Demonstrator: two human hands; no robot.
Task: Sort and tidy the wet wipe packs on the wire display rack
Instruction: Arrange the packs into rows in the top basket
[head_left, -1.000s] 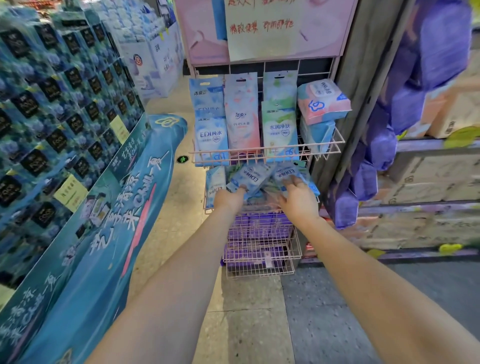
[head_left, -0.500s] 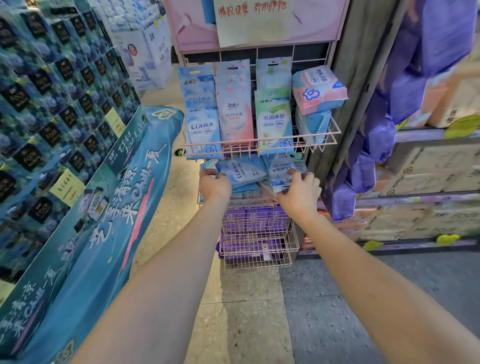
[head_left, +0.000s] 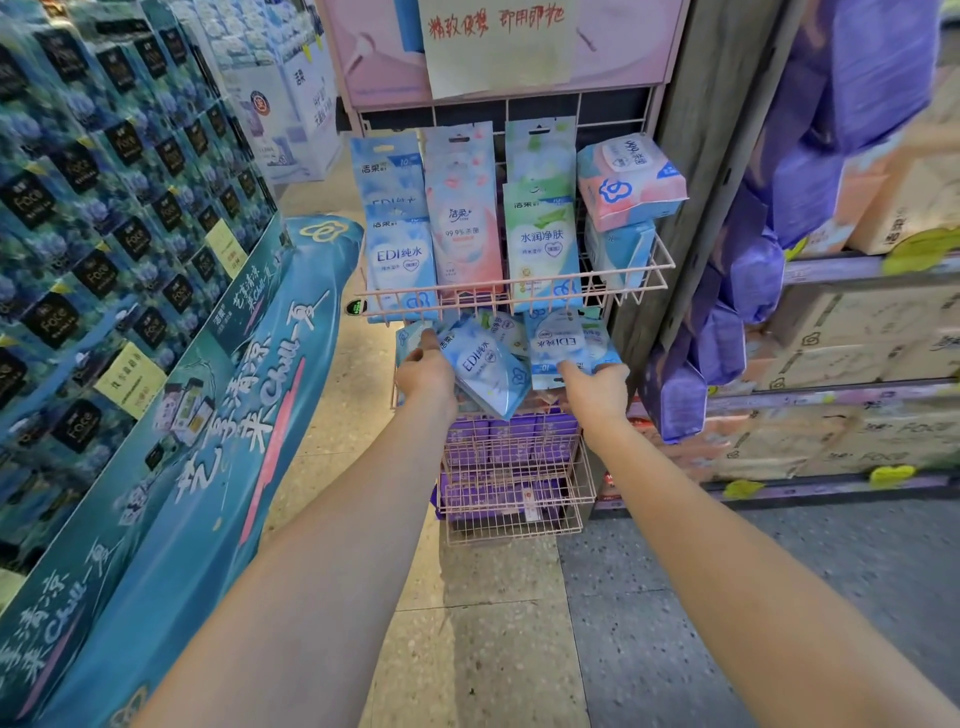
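Observation:
A pink wire display rack (head_left: 519, 291) stands ahead with wet wipe packs upright in its top basket: blue EDI packs (head_left: 400, 260), a pink pack (head_left: 462, 228), a green pack (head_left: 543, 244) and bulky packs (head_left: 628, 179) at the right. Both my hands reach into the second basket below. My left hand (head_left: 426, 371) grips a tilted blue EDI pack (head_left: 485, 366). Further right, my right hand (head_left: 597, 387) holds an upside-down blue EDI pack (head_left: 556, 348) by its lower edge. More packs lie jumbled behind them, partly hidden.
Lower baskets (head_left: 514, 467) hold purple packs. A blue promotional display (head_left: 208, 415) with stacked dark tissue boxes (head_left: 104, 208) fills the left side. Purple bags (head_left: 753, 260) hang at the right beside shelves of cartons (head_left: 857, 364). Tiled floor (head_left: 493, 623) lies below my arms.
Both hands have lifted blue packs up out of the jumbled second basket; the left one's pack now tilts free. The view has drifted slightly downward.

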